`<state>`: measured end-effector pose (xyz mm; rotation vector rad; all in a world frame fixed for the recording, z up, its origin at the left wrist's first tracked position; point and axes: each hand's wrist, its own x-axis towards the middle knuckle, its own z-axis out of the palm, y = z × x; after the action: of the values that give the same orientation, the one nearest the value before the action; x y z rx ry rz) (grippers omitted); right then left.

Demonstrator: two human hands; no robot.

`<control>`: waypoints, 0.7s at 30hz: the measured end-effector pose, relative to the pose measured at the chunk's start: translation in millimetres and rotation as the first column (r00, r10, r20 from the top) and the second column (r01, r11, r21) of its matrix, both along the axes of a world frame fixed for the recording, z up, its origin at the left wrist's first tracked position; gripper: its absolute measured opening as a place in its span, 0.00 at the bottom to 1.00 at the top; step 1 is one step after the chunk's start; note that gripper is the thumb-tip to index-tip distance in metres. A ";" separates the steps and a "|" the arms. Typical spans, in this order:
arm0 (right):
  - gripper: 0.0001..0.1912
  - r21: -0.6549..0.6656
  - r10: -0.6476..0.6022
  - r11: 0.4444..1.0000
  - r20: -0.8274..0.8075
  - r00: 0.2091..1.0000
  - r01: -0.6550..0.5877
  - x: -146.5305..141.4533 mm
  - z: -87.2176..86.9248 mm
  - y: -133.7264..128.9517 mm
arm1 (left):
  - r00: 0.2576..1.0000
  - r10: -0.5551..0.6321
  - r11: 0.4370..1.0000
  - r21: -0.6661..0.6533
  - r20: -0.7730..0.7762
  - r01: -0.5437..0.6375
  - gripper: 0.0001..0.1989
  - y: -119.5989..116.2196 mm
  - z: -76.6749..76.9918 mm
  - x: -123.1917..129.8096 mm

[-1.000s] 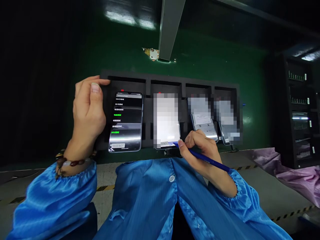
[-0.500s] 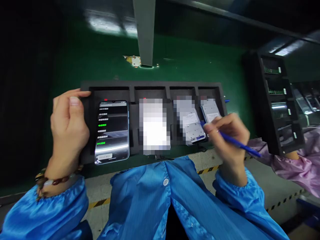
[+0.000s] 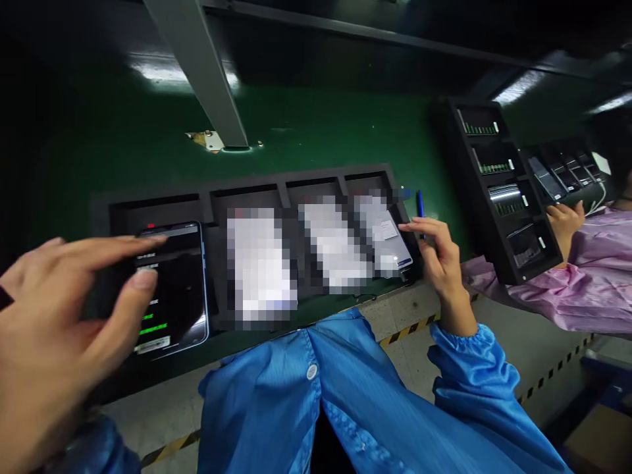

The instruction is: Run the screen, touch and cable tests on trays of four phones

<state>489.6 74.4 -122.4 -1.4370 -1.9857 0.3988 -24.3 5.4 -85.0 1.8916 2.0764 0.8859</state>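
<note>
My left hand is over the leftmost phone, fingers stretched out and thumb apart. Whether a fingertip touches the dark screen, with its list of white and green lines, I cannot tell. My right hand is bent at the right end of the black tray. A blue pen sticks up from its fingers, partly hidden behind them. The index fingertip is close to the edge of the rightmost phone. Two more phones, the left-middle one and right-middle one, show bright, blurred-out screens.
The tray lies on a green bench with a grey metal post behind it. To the right, a black compartment tray stands tilted. Beyond it are a co-worker's hand, pink sleeve and more phones.
My left hand has moved from the tray's left edge onto the leftmost phone. The pen in my right hand has swung from pointing back right to pointing up. The view has turned right.
</note>
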 end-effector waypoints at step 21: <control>0.25 -0.098 0.236 0.968 0.067 0.969 -0.229 -79.7 47.1 -17.2 | 0.779 -0.614 0.787 -0.031 -0.127 0.616 0.22 -12.1 19.4 51.3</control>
<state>409.9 57.2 -75.4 -1.2925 -2.2348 0.5484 27.1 -6.8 -65.6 2.4606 1.3224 0.6156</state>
